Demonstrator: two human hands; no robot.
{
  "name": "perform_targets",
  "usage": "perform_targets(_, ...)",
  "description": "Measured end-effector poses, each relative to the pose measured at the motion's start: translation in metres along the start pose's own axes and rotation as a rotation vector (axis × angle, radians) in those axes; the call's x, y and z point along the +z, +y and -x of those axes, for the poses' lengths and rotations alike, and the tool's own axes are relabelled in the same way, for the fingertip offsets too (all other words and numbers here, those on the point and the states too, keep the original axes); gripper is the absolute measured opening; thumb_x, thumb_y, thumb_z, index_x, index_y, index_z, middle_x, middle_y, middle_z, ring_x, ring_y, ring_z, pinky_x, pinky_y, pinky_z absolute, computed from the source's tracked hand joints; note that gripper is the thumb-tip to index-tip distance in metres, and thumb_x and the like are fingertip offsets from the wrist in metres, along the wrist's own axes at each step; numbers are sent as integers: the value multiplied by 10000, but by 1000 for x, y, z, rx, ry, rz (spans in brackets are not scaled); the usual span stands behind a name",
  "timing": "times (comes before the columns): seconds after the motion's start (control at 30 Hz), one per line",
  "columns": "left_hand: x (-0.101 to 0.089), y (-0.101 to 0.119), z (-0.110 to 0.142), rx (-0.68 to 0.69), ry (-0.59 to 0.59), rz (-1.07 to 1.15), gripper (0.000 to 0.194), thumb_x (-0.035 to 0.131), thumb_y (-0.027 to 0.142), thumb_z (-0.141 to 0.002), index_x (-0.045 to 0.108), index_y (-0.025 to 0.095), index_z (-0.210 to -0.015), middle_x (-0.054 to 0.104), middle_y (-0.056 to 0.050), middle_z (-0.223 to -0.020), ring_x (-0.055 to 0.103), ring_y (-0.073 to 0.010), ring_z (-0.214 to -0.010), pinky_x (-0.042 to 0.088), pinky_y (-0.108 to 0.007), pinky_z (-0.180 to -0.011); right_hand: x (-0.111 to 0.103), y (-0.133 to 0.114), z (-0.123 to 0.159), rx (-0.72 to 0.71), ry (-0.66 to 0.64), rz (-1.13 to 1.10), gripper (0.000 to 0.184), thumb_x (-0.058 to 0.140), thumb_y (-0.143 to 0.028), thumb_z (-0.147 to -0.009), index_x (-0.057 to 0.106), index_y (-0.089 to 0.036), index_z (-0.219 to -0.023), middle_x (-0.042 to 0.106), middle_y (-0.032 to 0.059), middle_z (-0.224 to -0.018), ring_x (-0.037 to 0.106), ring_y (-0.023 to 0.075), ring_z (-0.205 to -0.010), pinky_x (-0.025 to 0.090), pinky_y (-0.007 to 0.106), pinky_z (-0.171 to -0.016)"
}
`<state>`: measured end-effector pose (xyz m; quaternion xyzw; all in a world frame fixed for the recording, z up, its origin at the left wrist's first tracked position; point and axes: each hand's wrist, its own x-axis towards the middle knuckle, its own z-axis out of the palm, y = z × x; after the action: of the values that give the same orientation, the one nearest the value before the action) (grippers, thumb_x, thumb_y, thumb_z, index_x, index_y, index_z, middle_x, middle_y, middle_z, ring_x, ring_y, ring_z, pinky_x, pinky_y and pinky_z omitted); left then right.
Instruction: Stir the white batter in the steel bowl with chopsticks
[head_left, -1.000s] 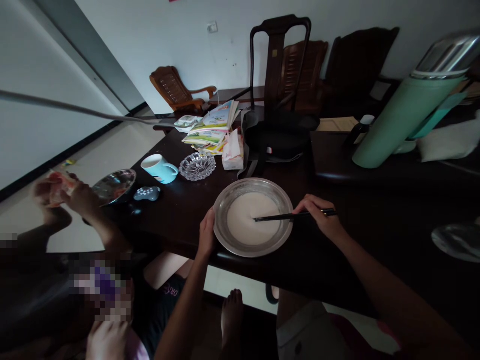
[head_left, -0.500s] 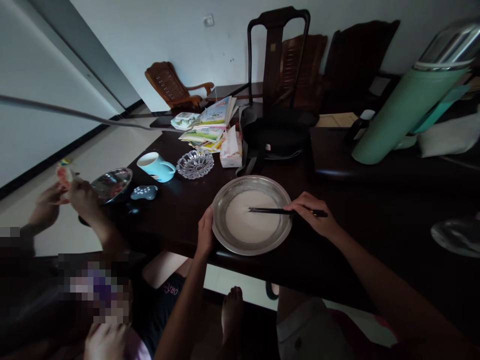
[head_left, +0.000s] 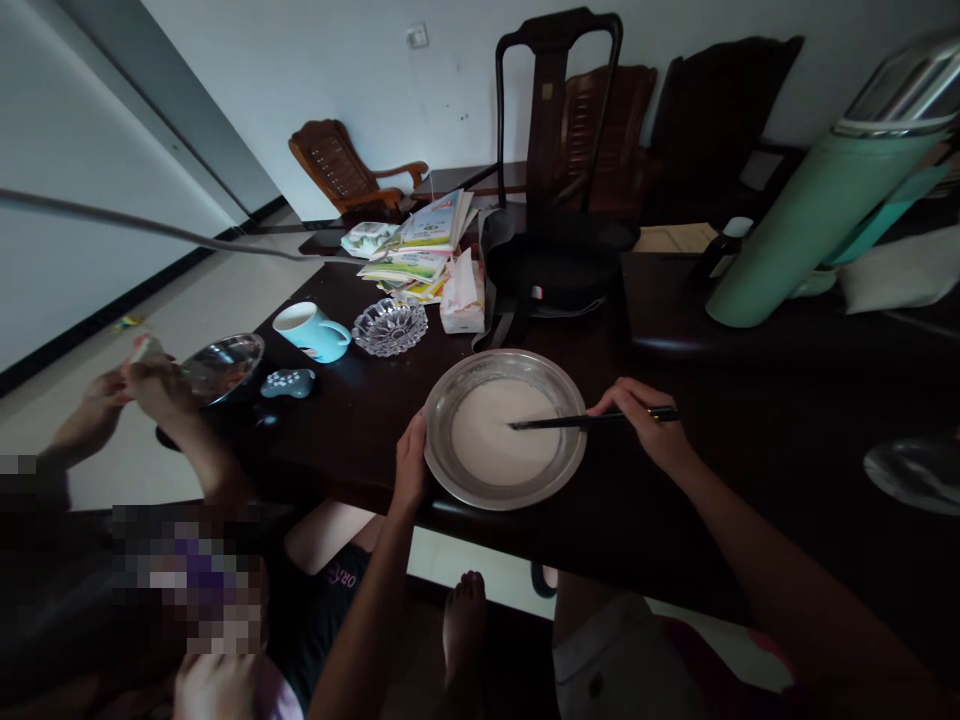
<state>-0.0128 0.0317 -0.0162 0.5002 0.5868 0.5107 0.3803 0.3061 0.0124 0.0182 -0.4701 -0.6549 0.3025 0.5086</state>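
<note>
A steel bowl (head_left: 455, 482) stands near the front edge of the dark table, with a milky white liquid (head_left: 491, 440) in it. My left hand (head_left: 410, 462) grips the bowl's left rim, thumb and fingers against its side. In my right hand (head_left: 646, 422), to the right of the bowl, is a pair of black chopsticks (head_left: 559, 423). They lie almost level across the right rim, and their tips dip into the liquid near its middle.
At left, another person's hands (head_left: 154, 385) hold reddish food beside a second metal bowl (head_left: 255, 352). Behind my bowl are a blue mug (head_left: 311, 333), a game controller (head_left: 288, 383), a glass dish (head_left: 390, 328), tissues (head_left: 463, 295), books (head_left: 420, 250) and a green thermos (head_left: 814, 220).
My right hand has shifted right, drawing the chopstick tips rightward through the liquid. My left hand and the bowl stay about where they were. The other person's hands have moved slightly.
</note>
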Motion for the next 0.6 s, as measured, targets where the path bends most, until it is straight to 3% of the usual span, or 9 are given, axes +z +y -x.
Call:
perform_targets(0.17,1,3,1,17,-2,-13,510,442,505,-885,647,160,-1199,648,-82,-1263,522,-266,-1243,343,-395,-1090,3,0,1,-66,-126,43,275,517,-371,-929,743,-253,-825,707,26,-790,621,178,-772,482,325,-744)
perform_targets(0.33,-1,2,1,16,-4,-34,481,431,493,-884,656,181,-1174,649,-58,-1265,508,-294,-1253,342,-425,-1094,1,0,0,-20,10,21,323,482,-359,-948,709,-243,-750,693,11,-751,619,163,-728,473,311,-715)
perform_targets(0.5,-2,-1,1,20,-6,-44,424,440,494,-875,666,247,-1135,651,-9,-1265,496,-291,-1268,342,-435,-1100,3,-1,1,-48,-106,22,290,500,-368,-938,737,-259,-811,701,16,-768,628,173,-749,482,321,-726)
perform_targets(0.6,-1,-2,1,12,2,-43,440,431,512,-874,661,248,-1141,652,-8,-1264,495,-295,-1269,352,-448,-1096,3,-1,1,-73,-76,65,258,521,-358,-928,740,-267,-826,712,20,-809,619,180,-781,478,334,-747)
